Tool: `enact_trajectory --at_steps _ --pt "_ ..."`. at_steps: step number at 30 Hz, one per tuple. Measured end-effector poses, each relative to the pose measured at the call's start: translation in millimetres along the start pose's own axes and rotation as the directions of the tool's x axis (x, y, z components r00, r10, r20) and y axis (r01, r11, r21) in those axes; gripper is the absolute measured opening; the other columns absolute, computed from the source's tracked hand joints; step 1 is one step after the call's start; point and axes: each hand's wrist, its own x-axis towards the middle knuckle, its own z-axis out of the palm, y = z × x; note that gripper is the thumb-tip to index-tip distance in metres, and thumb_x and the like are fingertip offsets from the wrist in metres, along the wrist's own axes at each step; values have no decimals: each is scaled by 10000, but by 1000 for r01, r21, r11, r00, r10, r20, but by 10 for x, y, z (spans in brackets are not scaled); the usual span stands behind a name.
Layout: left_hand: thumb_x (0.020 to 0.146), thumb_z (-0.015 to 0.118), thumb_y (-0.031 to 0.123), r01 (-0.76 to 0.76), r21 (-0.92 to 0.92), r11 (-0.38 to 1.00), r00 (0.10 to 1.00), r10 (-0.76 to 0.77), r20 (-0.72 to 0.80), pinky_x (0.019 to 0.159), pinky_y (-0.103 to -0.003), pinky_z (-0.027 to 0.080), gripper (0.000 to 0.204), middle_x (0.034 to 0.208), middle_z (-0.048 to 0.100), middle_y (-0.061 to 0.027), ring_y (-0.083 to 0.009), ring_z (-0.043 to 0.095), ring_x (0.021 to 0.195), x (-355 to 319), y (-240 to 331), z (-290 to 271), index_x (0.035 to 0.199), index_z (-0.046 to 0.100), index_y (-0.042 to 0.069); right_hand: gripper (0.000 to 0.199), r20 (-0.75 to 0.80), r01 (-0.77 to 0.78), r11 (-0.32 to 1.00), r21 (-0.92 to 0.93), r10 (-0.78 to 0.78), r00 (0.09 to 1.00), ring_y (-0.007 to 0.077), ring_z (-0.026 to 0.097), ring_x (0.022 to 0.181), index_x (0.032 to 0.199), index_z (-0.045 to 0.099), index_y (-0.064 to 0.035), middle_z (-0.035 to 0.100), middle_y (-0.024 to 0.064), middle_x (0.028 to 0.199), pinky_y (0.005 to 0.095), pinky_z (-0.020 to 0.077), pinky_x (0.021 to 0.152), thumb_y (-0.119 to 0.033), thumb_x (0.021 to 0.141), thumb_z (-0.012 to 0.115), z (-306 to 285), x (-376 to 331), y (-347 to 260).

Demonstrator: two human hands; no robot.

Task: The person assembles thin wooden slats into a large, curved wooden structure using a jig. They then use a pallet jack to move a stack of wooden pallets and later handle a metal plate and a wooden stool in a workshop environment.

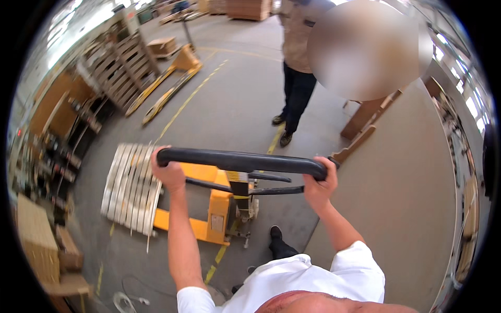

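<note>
Both hands hold the wide black handle (242, 160) of a yellow pallet jack (218, 216). My left hand (169, 171) is closed around the handle's left end. At its right end, my right hand (321, 182) is closed too, the fingers partly hidden by the grip. Black side bars run inward from the handle toward the jack's middle. The jack's yellow forks point left, and their far ends go under a slatted pale wooden pallet (131, 189) on the floor.
Ahead stands another person (298, 78) in dark trousers. A large flat board surface (402, 208) lies along my right. Farther off at left are a second yellow pallet jack (175, 78) and upright wooden pallets (117, 70). A white cable (124, 301) lies at lower left.
</note>
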Motion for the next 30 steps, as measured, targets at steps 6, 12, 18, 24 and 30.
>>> enact_trajectory --at_steps 6,12,18,24,30 --pt "718 553 -19 -16 119 993 999 19 -28 771 -301 494 234 873 633 -91 -186 612 793 372 -408 701 946 603 -21 356 -3 62 997 46 -62 998 155 586 768 1025 578 -37 612 74 871 266 467 694 31 706 721 410 757 671" --pt "703 616 55 -69 126 990 997 66 31 727 -333 462 201 799 599 -71 -177 545 725 1050 -1336 1206 897 587 10 291 9 110 984 -138 -110 994 252 619 765 990 611 -56 623 88 884 340 496 711 -6 719 702 1173 1628 1440" --pt "743 649 101 43 401 915 989 19 -150 700 -339 500 169 783 682 -134 -234 662 752 2480 -1341 1607 867 658 -14 296 64 -20 985 174 9 998 183 597 776 1028 584 3 626 87 873 297 482 728 -121 805 735 3031 2644 1959" --pt "766 681 199 49 445 894 989 19 -147 757 -401 501 272 867 673 -206 -370 644 869 2821 -1901 2091 923 639 -18 331 143 -11 999 44 4 990 188 565 718 963 588 21 605 101 788 317 467 696 -239 813 728 3804 3289 2617" --pt "781 676 218 -99 498 861 973 188 -133 685 -354 509 276 775 694 -144 -244 661 719 3797 -2498 2765 891 664 -34 320 200 0 998 62 -12 980 253 575 691 894 582 -10 595 125 717 373 463 680 -281 806 728 4707 4264 3350"
